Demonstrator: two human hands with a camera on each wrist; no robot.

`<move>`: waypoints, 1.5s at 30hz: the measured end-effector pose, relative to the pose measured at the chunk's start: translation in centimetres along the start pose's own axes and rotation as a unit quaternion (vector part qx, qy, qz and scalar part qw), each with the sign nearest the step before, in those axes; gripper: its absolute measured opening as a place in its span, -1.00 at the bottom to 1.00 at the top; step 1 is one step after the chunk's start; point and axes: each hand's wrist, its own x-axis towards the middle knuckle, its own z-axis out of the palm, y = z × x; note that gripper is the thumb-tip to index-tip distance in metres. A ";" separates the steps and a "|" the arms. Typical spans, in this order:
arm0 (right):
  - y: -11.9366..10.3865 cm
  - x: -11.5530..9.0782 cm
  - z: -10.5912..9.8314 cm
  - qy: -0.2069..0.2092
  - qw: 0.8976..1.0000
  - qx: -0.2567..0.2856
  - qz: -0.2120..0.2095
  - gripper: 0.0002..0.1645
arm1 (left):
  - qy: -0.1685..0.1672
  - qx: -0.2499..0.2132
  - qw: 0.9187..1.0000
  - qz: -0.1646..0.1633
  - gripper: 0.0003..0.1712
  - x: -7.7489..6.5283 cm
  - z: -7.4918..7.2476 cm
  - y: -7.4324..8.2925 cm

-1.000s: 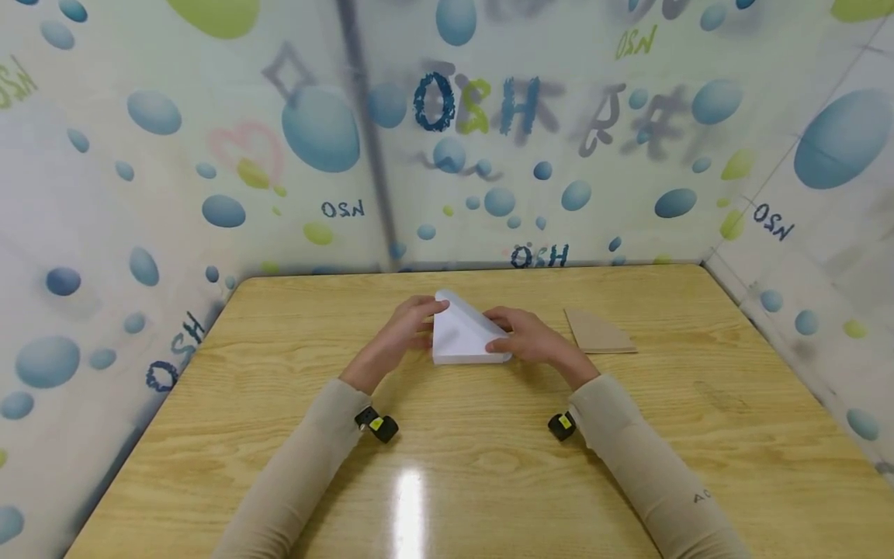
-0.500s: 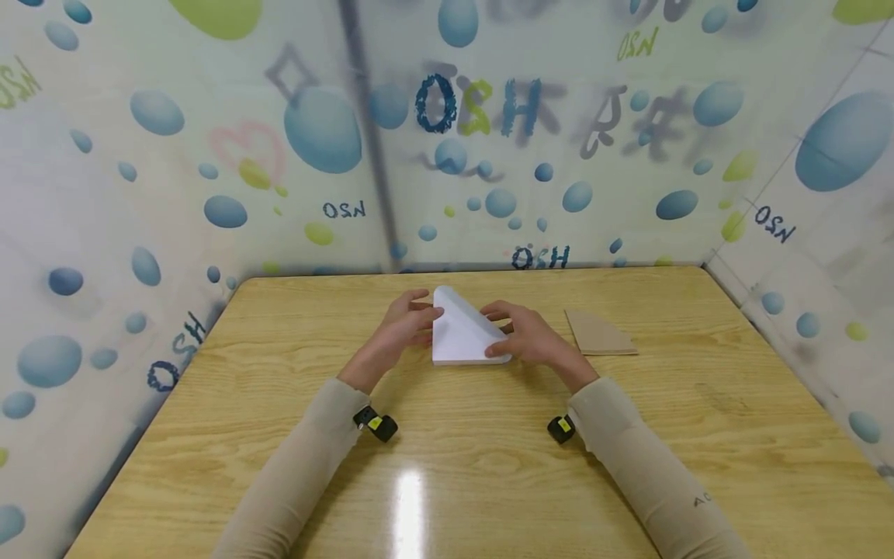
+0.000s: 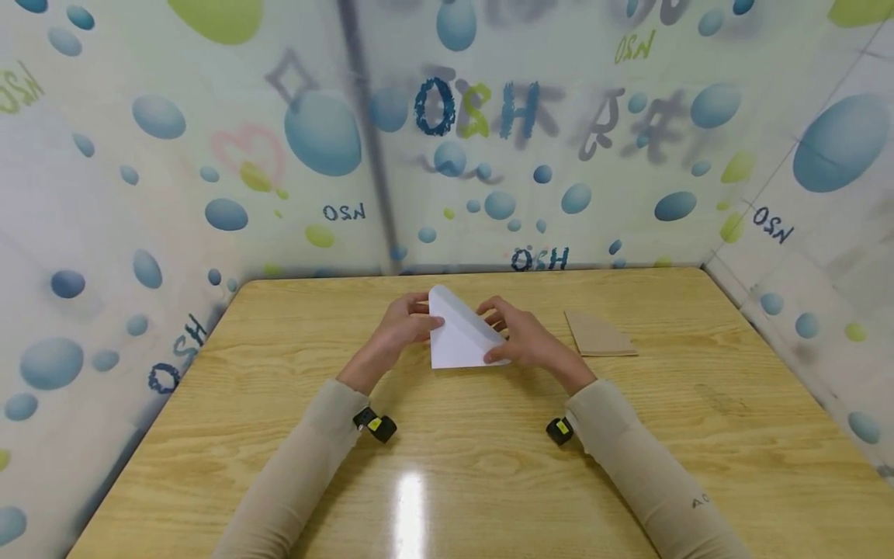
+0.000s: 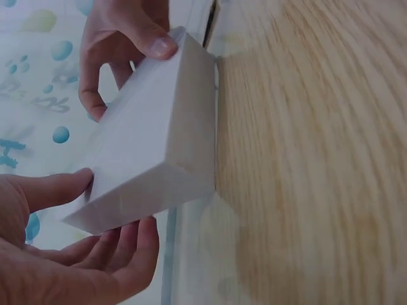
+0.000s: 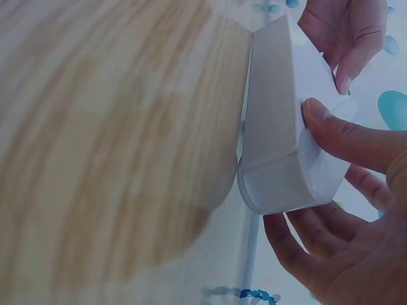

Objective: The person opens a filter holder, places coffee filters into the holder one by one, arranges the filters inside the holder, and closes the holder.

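A white triangular box (image 3: 457, 341) with rounded end corners is held over the far middle of the table. My left hand (image 3: 401, 324) grips its left side; in the left wrist view the thumb lies on the broad white face (image 4: 137, 127) and the fingers curl under the edge. On the other side, my right hand (image 3: 522, 338) grips the right corner. The right wrist view shows that thumb on the broad face and the fingers along a side wall, near a rounded end (image 5: 280, 184). The box's long lower side is close to the wood.
A flat brown cardboard piece (image 3: 599, 335) with a curved edge lies right of the right hand. The wooden table (image 3: 475, 466) ends at a patterned wall (image 3: 594, 155) behind. Small black cameras (image 3: 377, 425) sit at both wrists.
The box has tilted, so its near side wall no longer shows in the head view. My left thumb has slid down along its left edge. The right hand keeps its grip.
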 end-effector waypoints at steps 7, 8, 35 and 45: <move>-0.2 0.0 0.1 -0.010 1.000 -0.015 0.001 -0.03 | 0.000 0.054 0.998 0.034 -0.15 -0.1 0.0 -0.2; -0.2 0.1 0.1 -0.013 1.000 -0.018 0.003 -0.02 | -0.001 0.058 0.998 0.038 -0.14 -0.2 0.0 -0.2; -0.7 -0.8 -0.6 -0.055 0.995 -0.075 -0.030 -0.27 | -0.085 0.223 0.956 0.171 -0.39 -1.1 -1.5 0.6; -0.6 -0.5 -0.9 -0.060 0.994 -0.083 -0.041 -0.30 | -0.141 0.203 0.957 0.155 -0.52 -1.0 -1.7 0.4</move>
